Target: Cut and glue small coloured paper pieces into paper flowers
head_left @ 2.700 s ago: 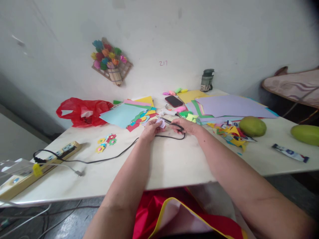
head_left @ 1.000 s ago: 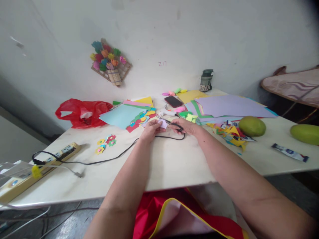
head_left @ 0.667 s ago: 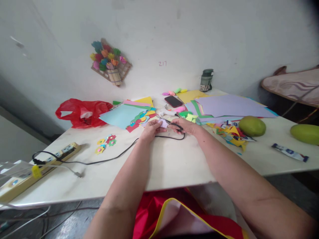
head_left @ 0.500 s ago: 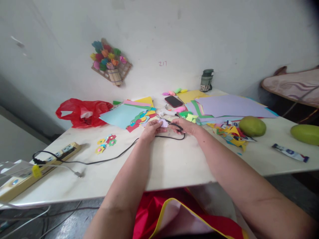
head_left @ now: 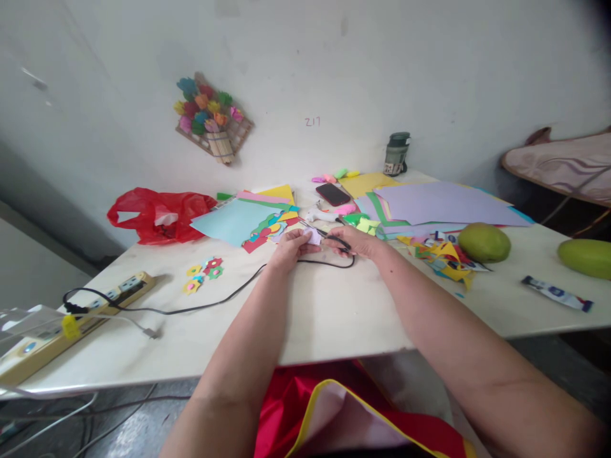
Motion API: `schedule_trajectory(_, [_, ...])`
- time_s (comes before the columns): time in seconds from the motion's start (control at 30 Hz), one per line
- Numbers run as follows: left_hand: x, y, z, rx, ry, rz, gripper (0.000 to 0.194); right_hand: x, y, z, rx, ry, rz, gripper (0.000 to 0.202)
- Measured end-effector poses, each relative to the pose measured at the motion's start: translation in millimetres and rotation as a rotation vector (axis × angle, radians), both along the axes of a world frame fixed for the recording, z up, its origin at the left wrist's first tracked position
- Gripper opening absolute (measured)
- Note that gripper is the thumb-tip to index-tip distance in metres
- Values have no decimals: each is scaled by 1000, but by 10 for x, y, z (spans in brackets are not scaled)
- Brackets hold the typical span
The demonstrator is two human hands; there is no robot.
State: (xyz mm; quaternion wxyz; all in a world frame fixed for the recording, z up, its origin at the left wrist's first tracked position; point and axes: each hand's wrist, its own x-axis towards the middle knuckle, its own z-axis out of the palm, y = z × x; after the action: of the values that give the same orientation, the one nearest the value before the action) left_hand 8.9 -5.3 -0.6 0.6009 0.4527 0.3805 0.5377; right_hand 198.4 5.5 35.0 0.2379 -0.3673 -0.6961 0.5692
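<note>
Between the thumb and fingers of my left hand (head_left: pixel 287 249) is a small piece of light purple paper (head_left: pixel 313 236). My right hand (head_left: pixel 356 240) is closed round the black handles of a pair of scissors (head_left: pixel 340 242), whose blades point left at the paper. Whether the blades are cutting into it is too small to tell. Just behind both hands lies a white glue gun (head_left: pixel 321 215), its black cord (head_left: pixel 243 287) running round below the hands. Cut colored paper shapes (head_left: pixel 267 230) lie behind my left hand.
Paper flowers (head_left: pixel 205 273) and a power strip (head_left: pixel 119 289) lie to the left, near a red plastic bag (head_left: pixel 157 216). Colored sheets (head_left: pixel 429 202), a phone (head_left: pixel 333 194) and a bottle (head_left: pixel 396 154) are behind. Paper scraps (head_left: pixel 443 257), green fruit (head_left: pixel 484 242) and a tube (head_left: pixel 556 293) lie right.
</note>
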Motion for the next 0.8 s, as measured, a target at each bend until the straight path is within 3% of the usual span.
schedule_trajectory(0.57, [-20,59,-76,44,-27,46,22,-1,80,-77,-8,9,10,31])
schedule_trajectory(0.8, [3,16,-20,29,-36,59,20,1,123,-123,-15,12,6,31])
